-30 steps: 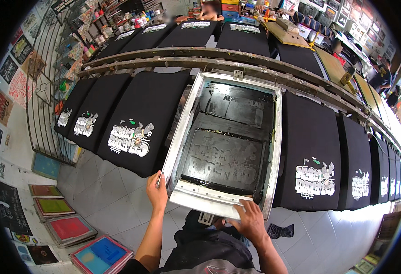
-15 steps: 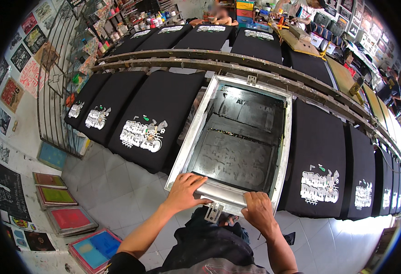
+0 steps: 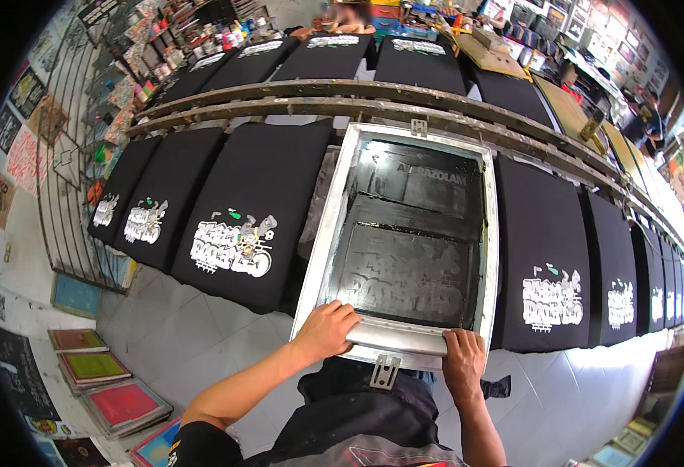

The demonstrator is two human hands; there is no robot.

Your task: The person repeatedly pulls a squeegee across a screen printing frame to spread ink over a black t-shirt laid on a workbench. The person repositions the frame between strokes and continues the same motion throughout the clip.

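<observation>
An aluminium-framed screen (image 3: 328, 233) with dark, glossy ink over its mesh (image 3: 409, 194) lies in front of me between shirt boards. My left hand (image 3: 328, 331) curls over the left part of a long metal bar (image 3: 396, 338) along the screen's near end. My right hand (image 3: 463, 354) grips that bar near its right end, fingers bent over it. A slotted metal bracket (image 3: 385, 372) sticks out below the bar's middle, and a smaller clamp (image 3: 419, 127) sits at the far end of the frame.
Boards with white-printed black shirts (image 3: 242, 187) flank the screen and line the far side beyond wooden rails (image 3: 279, 107). Stacked coloured screens (image 3: 114, 401) lean low at the left wall. Ink bottles (image 3: 217, 39) crowd shelves behind. Other people (image 3: 644, 123) are at the back.
My left hand has left the frame's left side for the near bar, and my right hand has slid right along it. The bar's bolted face no longer shows. The screen sits slightly further right.
</observation>
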